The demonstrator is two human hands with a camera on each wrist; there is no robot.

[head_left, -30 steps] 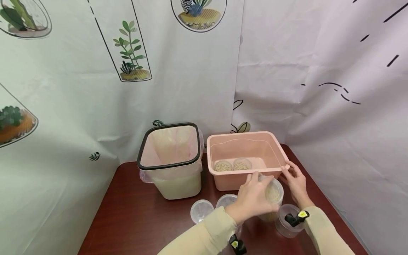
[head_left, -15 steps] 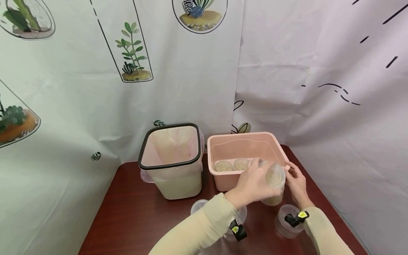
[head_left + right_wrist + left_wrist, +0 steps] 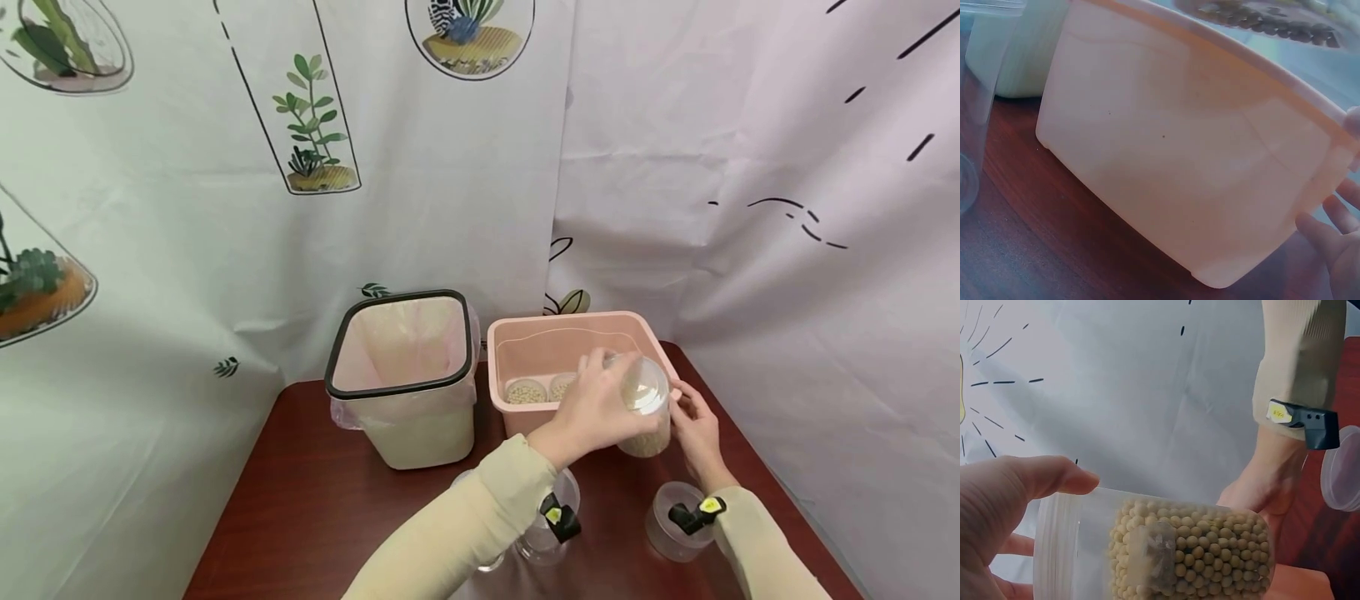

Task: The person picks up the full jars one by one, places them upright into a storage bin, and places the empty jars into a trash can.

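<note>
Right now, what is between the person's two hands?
In the head view, a clear plastic jar of beans sits between them: the left hand grips it, the right hand rests on the pink plastic tub at its corner.

place: staged recording corner | evidence: plant-print curtains (image 3: 315, 167) hung as backdrop around small wooden table (image 3: 315, 517)

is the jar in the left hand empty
No, the jar that the left hand grips is packed with small pale beans, seen plainly in the left wrist view.
</note>
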